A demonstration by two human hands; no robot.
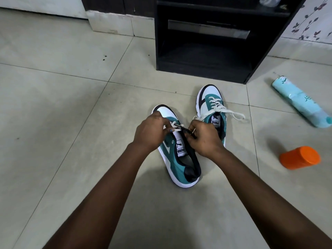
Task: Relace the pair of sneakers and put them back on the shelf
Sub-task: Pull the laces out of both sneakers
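Note:
Two teal, white and black sneakers stand on the tiled floor. The near sneaker (181,162) lies between my hands, toe pointing away, its white lace (175,127) threaded only near the toe. My left hand (150,133) pinches one part of that lace over the toe end. My right hand (204,136) pinches the other part at the sneaker's right side. The far sneaker (210,103) sits just behind and to the right, laced, with loose lace ends trailing to the right. The black shelf (203,65) stands beyond, its bottom compartment empty.
A light blue bottle (301,103) lies on the floor at the right. An orange cup (300,158) lies on its side nearer me, right of the sneakers. A floral wall borders the far right. Bare tiles stretch to the left.

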